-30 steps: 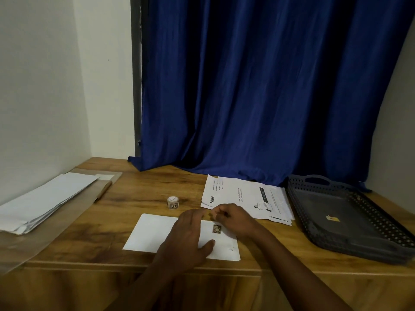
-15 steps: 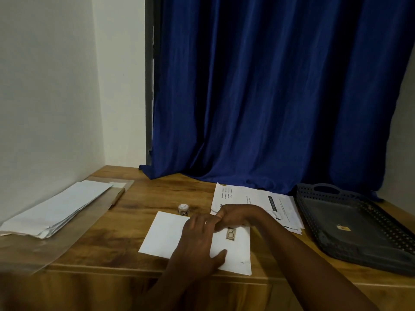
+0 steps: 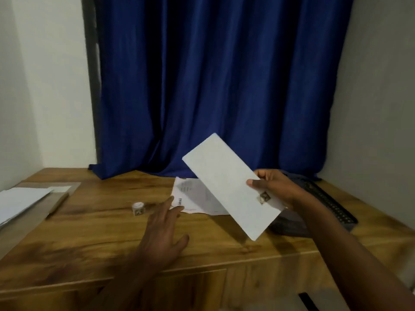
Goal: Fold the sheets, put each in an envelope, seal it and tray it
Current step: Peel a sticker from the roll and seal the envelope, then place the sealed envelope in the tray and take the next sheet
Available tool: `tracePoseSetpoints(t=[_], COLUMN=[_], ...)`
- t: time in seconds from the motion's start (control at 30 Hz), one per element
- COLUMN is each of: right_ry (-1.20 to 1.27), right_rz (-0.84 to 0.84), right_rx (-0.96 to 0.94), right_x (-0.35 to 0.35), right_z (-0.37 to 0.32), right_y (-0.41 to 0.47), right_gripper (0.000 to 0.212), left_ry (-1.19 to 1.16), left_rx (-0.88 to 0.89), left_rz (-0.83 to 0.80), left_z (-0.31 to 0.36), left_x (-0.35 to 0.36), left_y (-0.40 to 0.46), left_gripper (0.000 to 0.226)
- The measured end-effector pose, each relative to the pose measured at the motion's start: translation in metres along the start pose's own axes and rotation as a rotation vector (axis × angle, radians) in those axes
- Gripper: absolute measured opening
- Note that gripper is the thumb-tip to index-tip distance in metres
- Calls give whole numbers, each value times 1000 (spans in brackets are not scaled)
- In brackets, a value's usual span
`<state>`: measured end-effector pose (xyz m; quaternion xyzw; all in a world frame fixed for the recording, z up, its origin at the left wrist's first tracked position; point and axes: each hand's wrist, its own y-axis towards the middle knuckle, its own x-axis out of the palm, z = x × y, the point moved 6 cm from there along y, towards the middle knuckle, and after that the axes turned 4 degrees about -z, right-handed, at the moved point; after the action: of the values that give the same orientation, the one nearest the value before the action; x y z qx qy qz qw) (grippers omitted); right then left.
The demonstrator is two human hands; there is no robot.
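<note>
Right hand (image 3: 277, 187) grips the white envelope (image 3: 229, 187), thumb on its face beside the stamp (image 3: 263, 197), lifted tilted above the table (image 3: 94, 232). Left hand (image 3: 162, 234) hovers with fingers (image 3: 167, 206) released, near the printed sheets (image 3: 195, 198) left of the envelope.

Tray (image 3: 332, 207) — largely behind envelope (image 3: 226, 182), arm.

Dim room light, soft motion blur thru-out, wide-angle bending at edges.

Printed sheets (image 3: 190, 196) — text too blurred
</note>
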<state>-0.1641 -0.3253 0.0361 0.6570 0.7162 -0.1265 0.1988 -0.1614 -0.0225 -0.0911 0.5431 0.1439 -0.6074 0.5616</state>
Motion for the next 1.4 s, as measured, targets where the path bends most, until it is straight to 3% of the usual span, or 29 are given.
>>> tracePoseSetpoints(t=[0.2,0.33,0.4,0.57,0.67,0.8,0.87,1.03,1.1,1.17,1.23,1.33,1.4], right_ry=[11,-41,-75,-232,-332,-446,-469,-851,-922,-807,-700,-676,-655], right_rz=[447,682,711,539,488,388,430,506,375,269,192,23,4], right_rx=[29,87,133,466,538,665,681,458,274,122,-2,-35,-51], right_x=[-98,-149,-164,-169,-165,-155,-159,-151,-115,-67,-18,65,104], right_z=[29,58,72,118,132,157,163,98,68,47,37,45,51], right_y=[-26,-27,-24,-6,-3,4,5,17,32,40,46,59,69], right_gripper=[17,12,15,22,46,47,45,18,18,19,33,57,67], left_ry=[-41,27,41,42,31,10,7,16,-2,-44,-170,-503,-648], left_rx=[67,124,120,129,124,147,151,139,141,132,107,-12,-120], left_rz=[-331,-382,-382,-365,-350,-337,-333,-326,-324,-328,-284,-166,-108], left_z=[72,91,90,90,91,89,89,92,93,90,86,73,59], left_x=[68,92,93,91,89,90,90,85,86,87,83,67,53], left_y=[31,40,40,40,40,41,41,41,42,42,43,41,38], left_gripper=[87,74,67,65,64,69,71,63,64,65,61,42,29])
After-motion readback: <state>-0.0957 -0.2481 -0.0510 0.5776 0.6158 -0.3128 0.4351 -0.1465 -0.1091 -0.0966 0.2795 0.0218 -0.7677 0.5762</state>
